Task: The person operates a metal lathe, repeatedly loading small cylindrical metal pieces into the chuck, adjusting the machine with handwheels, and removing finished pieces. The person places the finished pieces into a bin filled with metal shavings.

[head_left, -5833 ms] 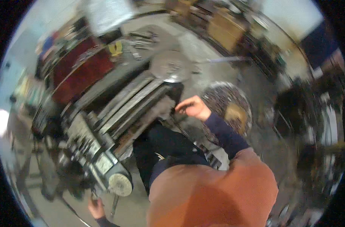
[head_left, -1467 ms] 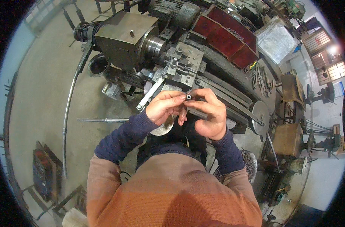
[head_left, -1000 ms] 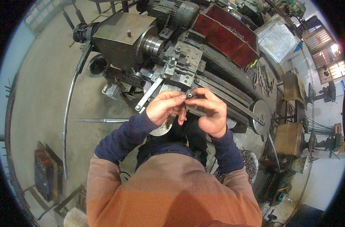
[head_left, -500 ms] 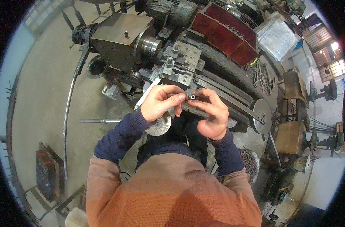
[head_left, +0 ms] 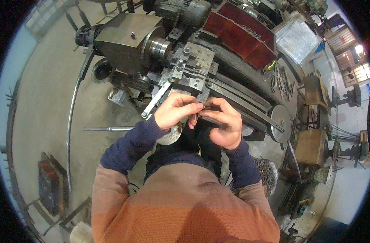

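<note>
The left hand (head_left: 174,112) is pinched nearly shut, thumb laid along the forefinger, lower fingers curled beneath. The right hand (head_left: 225,125) is loosely half-curled, bent fingers reaching across to meet it. Between the touching fingertips of both sits a small dark part (head_left: 202,106), gripped from either side and mostly covered, so its full shape cannot be told.

Just beside the left hand, toward seven o'clock, is a flat, round, mottled grey plate (head_left: 170,135); at nine, a straight, pale metal bar (head_left: 157,100). At twelve stands a blocky, bolted metal tool holder (head_left: 195,67), and toward ten-thirty a smooth, shiny stepped cylinder (head_left: 159,48) juts from a boxy, dull-metal housing (head_left: 122,44).

Long, straight rails (head_left: 243,101) run toward three o'clock to a round metal disc (head_left: 280,121). Farther out are a dark-red, straight-sided tray (head_left: 223,34) at one, slender metal tools (head_left: 280,83) at two, and a round basin (head_left: 276,174) of coarse, greyish bits between four and five.
</note>
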Demonstrator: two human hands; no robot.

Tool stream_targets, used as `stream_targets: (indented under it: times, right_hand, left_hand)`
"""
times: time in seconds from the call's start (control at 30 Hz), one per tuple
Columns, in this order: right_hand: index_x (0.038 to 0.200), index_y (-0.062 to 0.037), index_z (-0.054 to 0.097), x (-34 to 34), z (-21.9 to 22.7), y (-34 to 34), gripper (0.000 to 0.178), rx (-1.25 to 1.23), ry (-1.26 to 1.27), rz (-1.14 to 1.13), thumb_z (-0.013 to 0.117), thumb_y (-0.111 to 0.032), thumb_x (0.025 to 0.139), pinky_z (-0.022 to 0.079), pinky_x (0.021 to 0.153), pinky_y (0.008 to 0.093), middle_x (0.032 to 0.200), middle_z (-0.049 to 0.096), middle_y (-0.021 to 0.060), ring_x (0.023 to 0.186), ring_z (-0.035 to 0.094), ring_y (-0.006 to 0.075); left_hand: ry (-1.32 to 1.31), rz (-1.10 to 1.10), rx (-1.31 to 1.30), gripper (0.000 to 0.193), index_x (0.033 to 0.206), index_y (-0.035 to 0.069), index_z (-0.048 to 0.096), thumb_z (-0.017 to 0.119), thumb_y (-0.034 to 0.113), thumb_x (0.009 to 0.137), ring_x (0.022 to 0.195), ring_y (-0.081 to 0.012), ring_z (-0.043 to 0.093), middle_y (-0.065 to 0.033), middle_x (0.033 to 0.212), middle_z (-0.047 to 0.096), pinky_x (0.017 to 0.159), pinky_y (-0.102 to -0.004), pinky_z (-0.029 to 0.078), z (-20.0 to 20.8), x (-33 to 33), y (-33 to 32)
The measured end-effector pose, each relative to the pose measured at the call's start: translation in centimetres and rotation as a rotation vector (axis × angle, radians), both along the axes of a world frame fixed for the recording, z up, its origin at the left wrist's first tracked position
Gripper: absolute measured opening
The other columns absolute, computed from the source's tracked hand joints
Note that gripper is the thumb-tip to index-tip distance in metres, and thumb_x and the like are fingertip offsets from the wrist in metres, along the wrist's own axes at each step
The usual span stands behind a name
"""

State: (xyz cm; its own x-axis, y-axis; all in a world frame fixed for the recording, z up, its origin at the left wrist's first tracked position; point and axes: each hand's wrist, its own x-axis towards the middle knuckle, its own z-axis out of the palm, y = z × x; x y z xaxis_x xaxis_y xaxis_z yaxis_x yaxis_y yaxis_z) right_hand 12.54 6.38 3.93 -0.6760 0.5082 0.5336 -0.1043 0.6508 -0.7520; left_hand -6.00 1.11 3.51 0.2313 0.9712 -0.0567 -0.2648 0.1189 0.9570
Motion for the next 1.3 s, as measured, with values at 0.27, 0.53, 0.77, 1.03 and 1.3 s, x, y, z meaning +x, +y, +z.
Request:
stream_targets:
  times: [0.27,0.53,0.77,1.03,1.3]
  right_hand:
    - [0.095,0.0025,0.065,0.5,-2.2,1.3,0.050,-0.069,0.036,0.019,0.061,-0.043,0.074,0.044,0.081,0.0334,0.102,0.057,0.0174,0.091,0.058,0.0274]
    - [0.095,0.0026,0.066,0.6,-2.1,1.3,0.057,-0.122,0.061,0.021,0.062,-0.050,0.074,0.043,0.083,0.0329,0.103,0.058,0.0164,0.093,0.058,0.0268]
    - [0.096,0.0007,0.066,0.2,-1.8,1.3,0.038,-0.052,0.058,0.015,0.066,-0.027,0.070,0.044,0.082,0.0328,0.103,0.056,0.0157,0.093,0.057,0.0272]
    - [0.095,-0.0001,0.066,-0.8,-0.9,0.7,0.044,-0.012,0.077,0.002,0.053,-0.004,0.052,0.045,0.081,0.0332,0.102,0.057,0.0156,0.092,0.057,0.0284]
    - [0.087,-0.0007,0.064,-1.0,-0.2,-0.6,0.039,0.195,-0.104,-0.098,0.056,-0.007,0.049,0.047,0.074,0.0347,0.095,0.057,0.0153,0.084,0.057,0.0314]
  left_hand:
    - [-0.088,-0.025,-0.046,0.026,0.080,-0.002,0.058,0.049,0.020,0.089,0.056,-0.0184,0.058,-0.0112,0.064,0.060,0.054,-0.0284,0.046,-0.7,-0.2,0.3]
    - [-0.079,0.023,-0.035,0.030,0.074,-0.003,0.059,0.050,0.022,0.090,0.052,-0.0142,0.057,-0.0082,0.059,0.059,0.052,-0.0258,0.046,-0.6,0.3,0.1]
    - [-0.223,-0.012,-0.111,0.032,0.082,-0.001,0.058,0.049,0.028,0.092,0.055,-0.0174,0.060,-0.0102,0.065,0.060,0.053,-0.0272,0.048,-1.7,0.6,-0.2]
    - [-0.379,0.024,-0.109,0.027,0.087,0.000,0.055,0.048,0.026,0.092,0.053,-0.0211,0.059,-0.0125,0.065,0.060,0.055,-0.0301,0.049,-2.4,0.6,-0.5]
    - [0.406,0.172,0.189,0.027,0.082,-0.002,0.061,0.058,0.024,0.087,0.053,-0.0093,0.054,-0.0042,0.060,0.058,0.050,-0.0246,0.043,-0.5,-0.4,-1.2]
